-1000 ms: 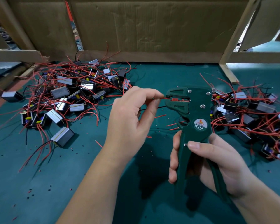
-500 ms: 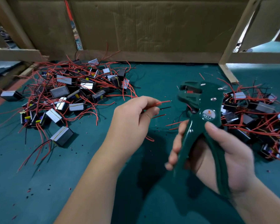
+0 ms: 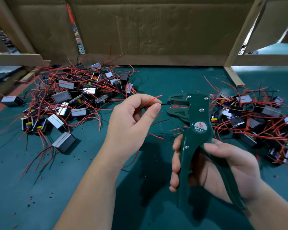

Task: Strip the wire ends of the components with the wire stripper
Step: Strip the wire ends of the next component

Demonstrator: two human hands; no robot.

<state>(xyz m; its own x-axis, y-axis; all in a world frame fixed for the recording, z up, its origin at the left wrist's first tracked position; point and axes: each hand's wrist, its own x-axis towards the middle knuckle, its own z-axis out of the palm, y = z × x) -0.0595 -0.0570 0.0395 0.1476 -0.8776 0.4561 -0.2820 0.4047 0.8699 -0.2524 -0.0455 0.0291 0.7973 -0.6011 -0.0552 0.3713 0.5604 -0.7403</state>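
Fingers (image 3: 154, 110) of left hand (image 3: 131, 123) are pinching black wire (image 3: 164, 104); its end is running horizontally, just right of the fingertips, into wire stripper (image 3: 196, 117) mouth. Right hand (image 3: 226, 165) is gripping the stripper, squeeze pending.

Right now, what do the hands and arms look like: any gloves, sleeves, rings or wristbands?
The left hand and the right hand are bare, with no gloves and no rings showing. The left forearm and the right forearm are uncovered to the frame edge, with no sleeve, watch or band in view. The visible nails are short and unpainted.
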